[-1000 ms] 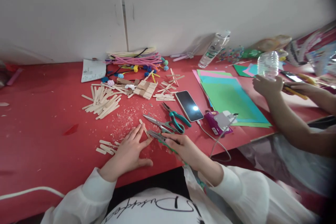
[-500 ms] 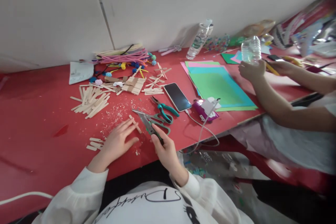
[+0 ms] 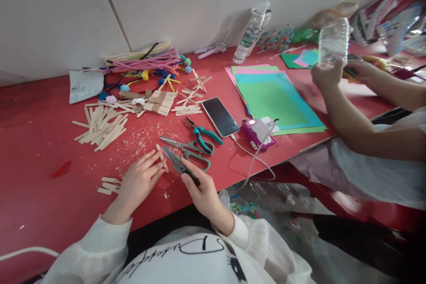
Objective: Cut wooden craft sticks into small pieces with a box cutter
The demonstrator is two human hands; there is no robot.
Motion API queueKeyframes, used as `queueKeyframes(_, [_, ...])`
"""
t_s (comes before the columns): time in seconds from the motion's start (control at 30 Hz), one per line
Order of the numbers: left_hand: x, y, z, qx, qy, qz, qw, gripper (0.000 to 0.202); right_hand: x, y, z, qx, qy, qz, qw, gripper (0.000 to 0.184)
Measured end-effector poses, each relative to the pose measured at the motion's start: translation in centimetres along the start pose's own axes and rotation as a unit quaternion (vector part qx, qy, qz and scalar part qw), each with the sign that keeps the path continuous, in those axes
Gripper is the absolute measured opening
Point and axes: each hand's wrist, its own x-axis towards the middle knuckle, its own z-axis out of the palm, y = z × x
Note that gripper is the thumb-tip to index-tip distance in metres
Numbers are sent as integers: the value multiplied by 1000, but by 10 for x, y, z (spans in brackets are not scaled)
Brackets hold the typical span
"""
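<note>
My left hand [image 3: 141, 182] presses a short wooden craft stick [image 3: 162, 158] against the red table with its fingertips. My right hand [image 3: 201, 191] is closed around a utility knife [image 3: 179, 164], its blade out and angled toward the stick; whether the blade touches the wood I cannot tell. Just beyond the knife lie scissors [image 3: 189, 148] with grey-green handles and teal-handled pliers [image 3: 203, 135]. Wood shavings [image 3: 143, 135] are scattered past my left fingers. Several short cut stick pieces [image 3: 109, 185] rest left of that hand.
Loose craft sticks [image 3: 103, 126] lie behind on the left, near pipe cleaners [image 3: 143, 62]. A phone [image 3: 220, 117] is cabled to a purple power bank [image 3: 259, 133]. Coloured paper [image 3: 279, 102] and a water bottle [image 3: 251, 35] stand rightward. Another person's hand [image 3: 328, 77] holds a plastic bottle [image 3: 333, 42].
The view has shifted slightly. My left hand has turned the stick more upright, and the knife has come nearer to it. The other person's bottle has been raised.
</note>
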Motion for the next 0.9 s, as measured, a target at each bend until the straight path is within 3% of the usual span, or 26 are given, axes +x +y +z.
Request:
queueKeyframes(0.33, [9,3,-18,6,-9,-55,998,27,-1,-1,-3,-29,-8,1,1000,37])
queueKeyframes(0.53, [10,-5,-18,-31,-70,-46,996,15,-3,-11,-23,-166,-41,-22,985,38])
queueKeyframes(0.73, [5,2,-16,-44,-89,-121,988,19,-8,-20,-35,-243,-81,-29,966,37])
queueKeyframes(0.9, [-2,12,-21,-106,-115,-153,976,5,-9,-19,-34,-278,-83,-43,956,36])
